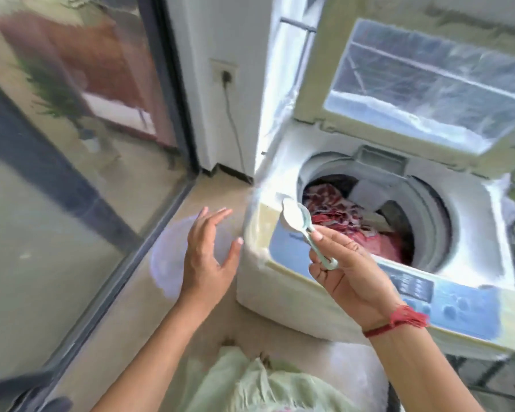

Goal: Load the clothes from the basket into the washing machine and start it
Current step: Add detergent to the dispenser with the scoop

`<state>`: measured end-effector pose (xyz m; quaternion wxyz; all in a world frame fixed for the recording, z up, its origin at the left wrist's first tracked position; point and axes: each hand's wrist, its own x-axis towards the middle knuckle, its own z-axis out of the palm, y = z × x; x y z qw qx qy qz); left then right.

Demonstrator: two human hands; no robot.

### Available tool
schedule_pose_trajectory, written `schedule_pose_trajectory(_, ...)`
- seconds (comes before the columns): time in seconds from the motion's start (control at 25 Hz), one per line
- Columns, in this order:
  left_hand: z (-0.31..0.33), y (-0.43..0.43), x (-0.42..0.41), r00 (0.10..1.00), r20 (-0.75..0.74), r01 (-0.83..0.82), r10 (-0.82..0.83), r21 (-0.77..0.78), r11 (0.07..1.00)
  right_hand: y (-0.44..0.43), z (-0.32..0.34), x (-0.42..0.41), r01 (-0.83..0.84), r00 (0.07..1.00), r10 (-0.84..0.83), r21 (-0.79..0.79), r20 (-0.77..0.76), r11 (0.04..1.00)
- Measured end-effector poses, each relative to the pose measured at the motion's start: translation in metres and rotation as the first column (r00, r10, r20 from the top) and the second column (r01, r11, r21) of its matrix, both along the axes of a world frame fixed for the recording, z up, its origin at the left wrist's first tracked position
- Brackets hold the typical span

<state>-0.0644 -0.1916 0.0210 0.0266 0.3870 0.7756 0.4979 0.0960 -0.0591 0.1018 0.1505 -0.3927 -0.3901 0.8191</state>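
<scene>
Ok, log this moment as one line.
phase: dosing powder | right hand: fingers pinch heaped spoon beside drum | left hand: fingers spread, holds nothing | washer lid: up | clothes: in drum

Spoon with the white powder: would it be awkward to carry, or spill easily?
Probably light and stiff: the spoon looks like thin pale plastic, and the right hand pinches its handle under the thumb. The powder sits heaped and loose in the bowl, so a tilt or jolt would likely spill it.

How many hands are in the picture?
2. The left hand is spread open beside the washing machine; the right hand holds a spoon over its front edge.
</scene>
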Motion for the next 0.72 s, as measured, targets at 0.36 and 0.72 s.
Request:
schedule_pose_trajectory(0.36,0.025,0.163,-0.015,0.919,-0.032,0.386,-0.393,-0.124,0.914,0.116,0.009,0.046,0.443,0.895,-0.443,-0.014,-0.046,0.896)
schedule_pose_trajectory(0.72,0.014,0.258,-0.047,0.844,-0.039,0.514,-0.534,-0.222,0.829,0.222,-0.031,0.029,0.594,0.804,-0.594,0.020,0.017,0.804)
